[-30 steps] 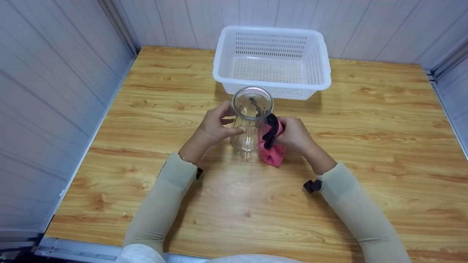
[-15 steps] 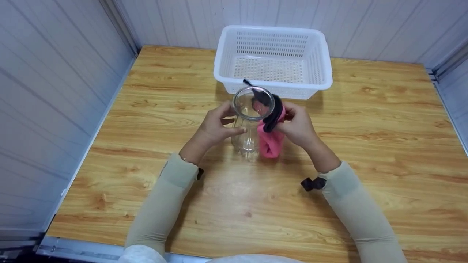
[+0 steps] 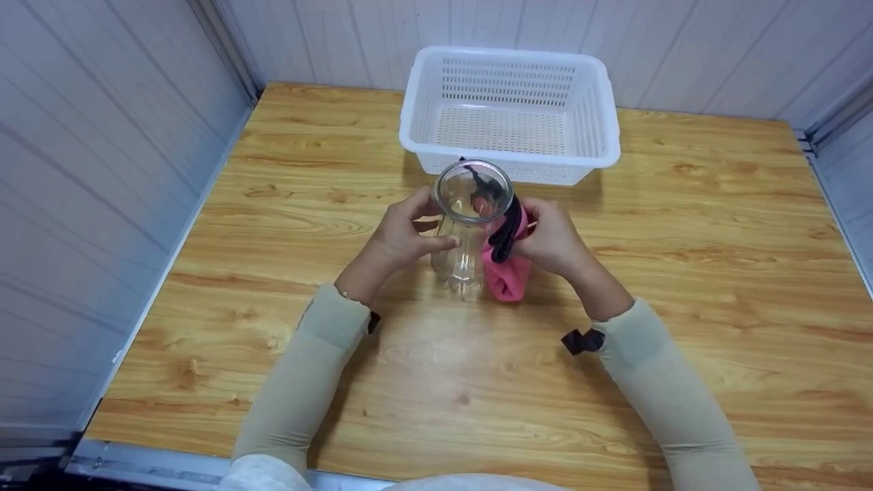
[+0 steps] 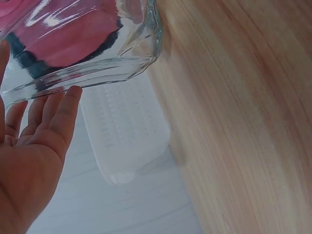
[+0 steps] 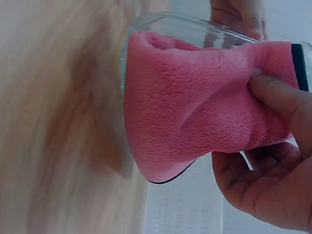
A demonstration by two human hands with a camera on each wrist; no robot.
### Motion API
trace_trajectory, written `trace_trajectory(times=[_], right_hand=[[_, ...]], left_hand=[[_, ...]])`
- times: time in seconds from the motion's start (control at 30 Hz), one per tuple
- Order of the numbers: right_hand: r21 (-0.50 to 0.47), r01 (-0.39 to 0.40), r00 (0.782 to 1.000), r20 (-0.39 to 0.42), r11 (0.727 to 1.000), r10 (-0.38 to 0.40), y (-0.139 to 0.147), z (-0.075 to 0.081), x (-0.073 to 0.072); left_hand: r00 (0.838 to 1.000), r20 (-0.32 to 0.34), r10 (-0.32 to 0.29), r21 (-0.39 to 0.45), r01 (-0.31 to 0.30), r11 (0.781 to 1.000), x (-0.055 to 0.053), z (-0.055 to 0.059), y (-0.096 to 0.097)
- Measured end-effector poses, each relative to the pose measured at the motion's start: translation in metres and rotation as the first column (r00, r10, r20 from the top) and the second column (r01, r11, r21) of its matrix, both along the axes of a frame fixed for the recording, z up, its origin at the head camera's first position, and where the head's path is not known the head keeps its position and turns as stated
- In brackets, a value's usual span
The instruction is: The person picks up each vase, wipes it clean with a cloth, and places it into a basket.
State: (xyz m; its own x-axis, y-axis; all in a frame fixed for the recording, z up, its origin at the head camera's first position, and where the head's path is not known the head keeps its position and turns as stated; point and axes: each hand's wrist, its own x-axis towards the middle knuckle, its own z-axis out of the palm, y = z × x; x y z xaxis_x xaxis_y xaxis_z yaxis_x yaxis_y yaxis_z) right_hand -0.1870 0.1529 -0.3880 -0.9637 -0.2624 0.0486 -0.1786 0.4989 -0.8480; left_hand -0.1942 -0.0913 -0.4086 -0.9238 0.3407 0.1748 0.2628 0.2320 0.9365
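Note:
A clear glass jar with a round open mouth is held upright at the middle of the table. My left hand grips it from the left, thumb on the near side and fingers round the far side. In my right hand is a folded pink cloth with dark edging, pinched between thumb and fingers. The cloth lies against the jar's right side. Through the glass in the left wrist view, the pink cloth shows on the far side.
A white perforated plastic basket stands behind the jar, near the back wall. The wood-grain table spreads out on all sides, with pale panel walls at the left and back.
My right hand and the cloth have moved up along the jar's side, then slightly back down. The left hand and the jar have stayed in place.

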Motion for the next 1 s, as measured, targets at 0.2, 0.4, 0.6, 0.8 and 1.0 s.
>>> trace_trajectory(times=[0.2, 0.4, 0.6, 0.8, 1.0], right_hand=[[0.151, -0.039, 0.999, 0.035, 0.988, 0.034, 0.001, -0.018, -0.002], [0.207, -0.044, 0.997, 0.069, 0.977, 0.03, 0.003, -0.024, -0.004], [0.14, -0.064, 0.996, 0.072, 0.988, 0.054, 0.004, -0.023, -0.003], [0.041, -0.055, 0.996, 0.071, 0.998, 0.052, 0.007, -0.023, -0.003], [-0.078, -0.056, 0.998, -0.033, 0.995, 0.053, 0.008, -0.011, -0.004]], left_hand=[[1.0, -0.002, 0.008, 0.0, -0.008, 1.0, 0.001, -0.002, -0.001], [0.998, -0.062, -0.011, -0.036, 0.009, 0.999, 0.004, -0.001, 0.001], [0.999, -0.054, 0.0, -0.075, -0.004, 0.997, 0.006, 0.001, 0.004], [0.999, -0.039, -0.001, -0.095, -0.003, 0.995, 0.005, 0.002, 0.005], [0.999, -0.017, -0.047, -0.025, 0.047, 0.999, 0.001, 0.001, 0.006]])
